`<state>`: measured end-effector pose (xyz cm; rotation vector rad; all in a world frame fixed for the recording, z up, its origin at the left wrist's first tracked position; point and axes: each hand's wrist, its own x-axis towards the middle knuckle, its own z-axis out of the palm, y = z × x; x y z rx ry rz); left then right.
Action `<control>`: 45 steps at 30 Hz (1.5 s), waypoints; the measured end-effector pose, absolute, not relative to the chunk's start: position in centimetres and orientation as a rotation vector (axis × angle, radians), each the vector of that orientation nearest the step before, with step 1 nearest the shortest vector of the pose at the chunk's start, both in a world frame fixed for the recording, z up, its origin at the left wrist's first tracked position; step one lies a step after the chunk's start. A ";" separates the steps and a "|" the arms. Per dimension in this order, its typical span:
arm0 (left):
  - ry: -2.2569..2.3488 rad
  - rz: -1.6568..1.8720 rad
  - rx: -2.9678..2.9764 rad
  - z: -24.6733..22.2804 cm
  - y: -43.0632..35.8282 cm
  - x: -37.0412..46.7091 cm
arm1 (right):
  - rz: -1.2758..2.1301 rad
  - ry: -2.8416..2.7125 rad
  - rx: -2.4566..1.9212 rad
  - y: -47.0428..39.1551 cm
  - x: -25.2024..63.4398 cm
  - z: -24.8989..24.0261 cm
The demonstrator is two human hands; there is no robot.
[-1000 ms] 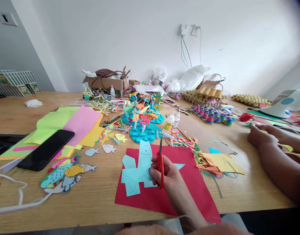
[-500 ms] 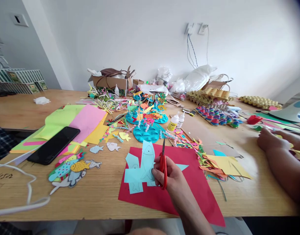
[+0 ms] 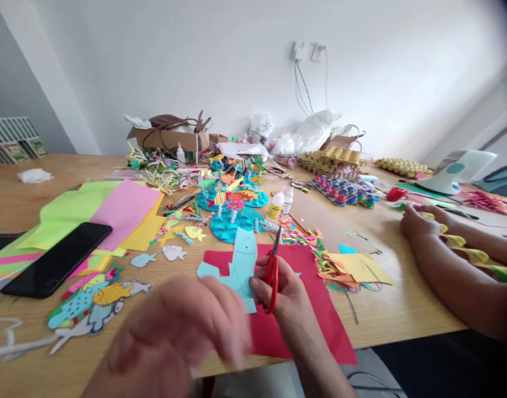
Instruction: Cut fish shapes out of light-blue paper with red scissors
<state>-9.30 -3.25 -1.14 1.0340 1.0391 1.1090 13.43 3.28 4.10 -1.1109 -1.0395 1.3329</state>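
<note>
My right hand (image 3: 280, 290) is closed around red-handled scissors (image 3: 273, 276), whose dark blades point up and away. Its thumb and fingers also pinch the edge of a light-blue paper piece (image 3: 244, 260) with a fish drawn on it in pencil. My left hand (image 3: 183, 326) is in front of and to the left of that paper, fingers curved but smeared by motion. It partly hides another light-blue paper piece (image 3: 209, 270). Under my hands lies a red sheet (image 3: 307, 309).
Left are a black phone (image 3: 58, 260), coloured sheets (image 3: 125, 213) and paper fish cutouts (image 3: 91, 301). Ahead stand a blue base (image 3: 228, 228) with fish on it and glue bottles (image 3: 276, 204). Paper scraps (image 3: 361, 268) lie right, near another person's arms (image 3: 439, 265).
My left hand has come into view from below, toward the light-blue paper. The view has turned right. My right hand still holds the scissors and the paper.
</note>
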 end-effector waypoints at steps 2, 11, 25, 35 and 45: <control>0.998 1.277 1.078 3.3 0.1 -8.1 | 1.340 -1.072 -1.111 3.1 13.2 4.6; 1.050 0.921 1.158 3.9 3.9 -5.7 | 1.259 -1.454 -1.124 3.3 11.6 3.5; 1.003 0.912 1.075 4.0 3.3 -5.4 | 1.479 -1.174 -0.965 3.1 10.6 3.4; 1.004 0.901 1.160 4.4 3.7 -5.6 | 1.478 -1.080 -0.956 3.3 10.7 3.7; 0.876 1.266 0.983 2.2 2.1 -2.9 | 1.300 -0.850 -0.892 3.7 10.1 3.4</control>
